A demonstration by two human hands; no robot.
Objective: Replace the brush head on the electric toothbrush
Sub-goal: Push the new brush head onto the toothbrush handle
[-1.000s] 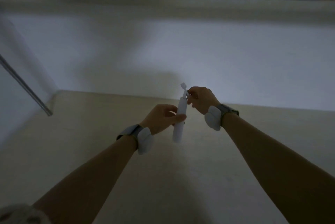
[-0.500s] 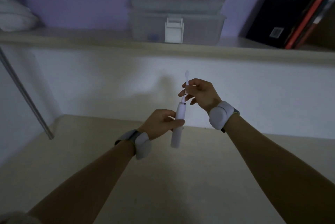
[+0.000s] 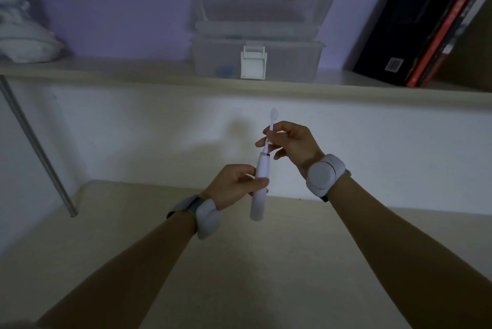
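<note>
A metal rod (image 3: 37, 146) is slanting down the far left, meeting the pale bench (image 3: 239, 262) near its back corner. On the shelf (image 3: 159, 77) above, a crumpled white cloth (image 3: 24, 33) is sitting at the left end.

The person's left hand (image 3: 234, 186) is wrapping its fingers and thumb around the middle of the white toothbrush handle (image 3: 259, 190), holding it in the air above the bench, nearly upright and leaning slightly right at the top. A grey wrist device (image 3: 205, 215) is sitting on the left forearm.

Just above, the brush head (image 3: 272, 122) is standing on the top of the handle; whether it is fully seated or partly lifted is too blurred to tell. The right hand (image 3: 292, 142) is pinching the brush head's neck between thumb and fingertips, with the other fingers loosely curled and spread beside it. A second grey wrist device (image 3: 323, 174) is sitting on the right wrist.

Behind the hands, a white wall is running beneath the shelf. On the shelf, a translucent plastic storage box (image 3: 258, 35) with a white latch (image 3: 253, 62) is standing centre, against a lilac wall. Further right, dark books (image 3: 415, 27) with a red spine among them are leaning to the right. The room is dim.
</note>
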